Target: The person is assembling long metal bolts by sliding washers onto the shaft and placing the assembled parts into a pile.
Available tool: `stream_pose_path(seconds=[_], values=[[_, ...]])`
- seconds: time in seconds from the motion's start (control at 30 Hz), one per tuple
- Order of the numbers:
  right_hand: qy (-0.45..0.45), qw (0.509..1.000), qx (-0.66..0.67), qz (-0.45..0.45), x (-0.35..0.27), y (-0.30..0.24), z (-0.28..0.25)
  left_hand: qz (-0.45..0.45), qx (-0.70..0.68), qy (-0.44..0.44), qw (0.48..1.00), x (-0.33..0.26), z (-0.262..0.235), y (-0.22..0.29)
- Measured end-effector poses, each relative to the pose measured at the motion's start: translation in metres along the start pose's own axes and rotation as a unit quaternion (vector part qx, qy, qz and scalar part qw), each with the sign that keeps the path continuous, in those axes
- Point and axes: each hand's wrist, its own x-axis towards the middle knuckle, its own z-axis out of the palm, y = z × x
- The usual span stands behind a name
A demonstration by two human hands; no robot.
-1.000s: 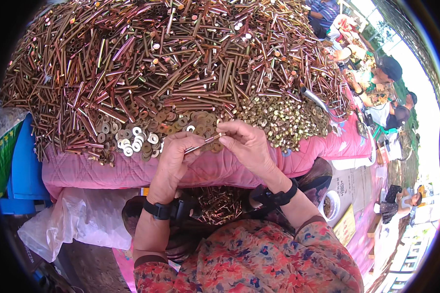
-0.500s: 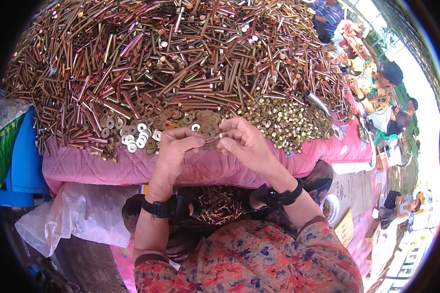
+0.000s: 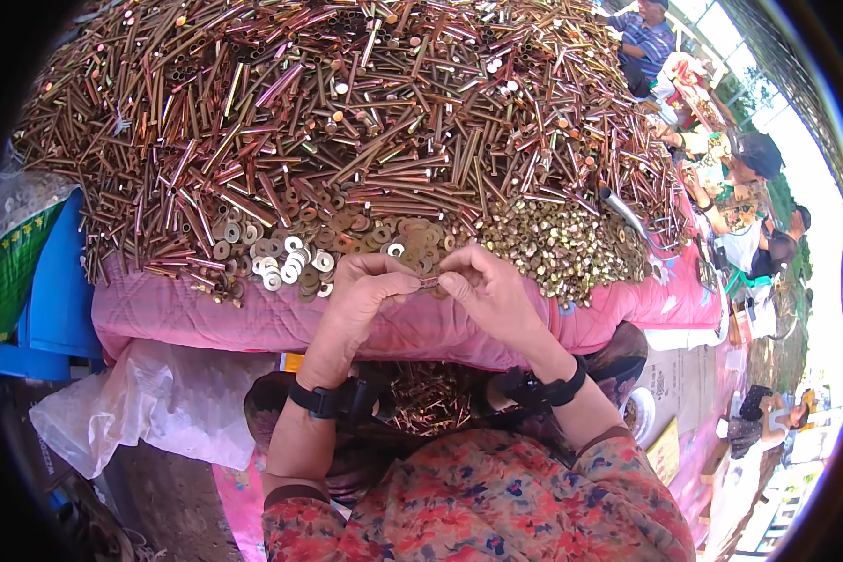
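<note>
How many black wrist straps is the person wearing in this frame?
2. One black wrist strap sits on the left wrist, below the left hand; the other is on the right wrist, below the right hand. Both are in plain view.

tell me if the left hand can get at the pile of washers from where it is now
Probably yes. The left hand sits just in front of the washers on the pink cloth, with nothing between them, though its fingertips are pinching a small bolt together with the right hand.
</note>
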Motion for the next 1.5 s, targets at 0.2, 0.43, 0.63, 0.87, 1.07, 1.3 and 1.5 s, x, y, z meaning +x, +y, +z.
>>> stream_pose_path(seconds=[0.2,0.43,0.63,0.87,1.07,1.3,1.5], values=[[0.022,0.998,-0.051,-0.034,0.001,-0.001,-0.001,-0.021,-0.009,-0.014,1.000,0.001,0.002,0.003],[-0.083,0.995,-0.029,0.042,0.008,0.003,-0.022,-0.028,0.128,-0.174,0.976,-0.008,0.008,0.010],[0.183,0.925,-0.330,-0.037,0.069,0.037,-0.033,0.038,0.127,-0.085,0.988,0.006,0.016,0.006],[0.134,0.925,-0.348,0.075,0.090,0.053,-0.041,0.049,0.069,0.094,0.992,0.028,0.010,0.006],[0.155,0.971,-0.144,0.108,0.084,0.057,-0.051,0.067,0.035,0.079,0.994,0.037,0.014,-0.003],[0.035,0.992,0.112,0.043,0.043,0.022,0.010,0.000,-0.087,0.073,0.994,0.032,0.021,-0.010],[0.108,0.941,-0.282,-0.155,0.053,0.039,0.015,0.001,-0.128,0.125,0.984,0.028,0.002,-0.008]])
